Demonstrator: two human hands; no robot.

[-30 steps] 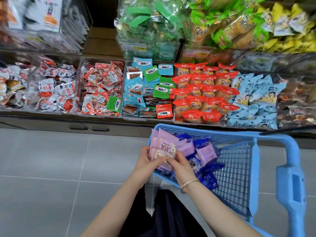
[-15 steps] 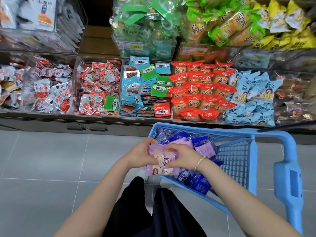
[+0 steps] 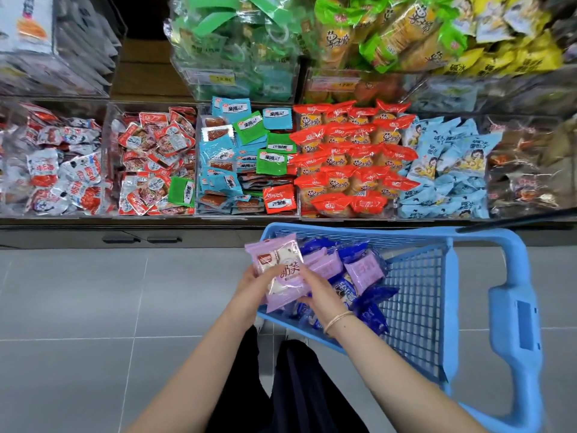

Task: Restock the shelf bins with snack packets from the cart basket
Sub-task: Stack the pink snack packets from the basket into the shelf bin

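Both hands — left hand (image 3: pixel 254 284), right hand (image 3: pixel 318 292) — grip pink packets (image 3: pixel 281 270) over the cart basket (image 3: pixel 418 295); gathering step; next, finding their bin at frame top.

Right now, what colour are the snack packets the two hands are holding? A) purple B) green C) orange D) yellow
A: the left hand and the right hand both grip a bunch of pale purple packets at the near corner of the blue cart basket.
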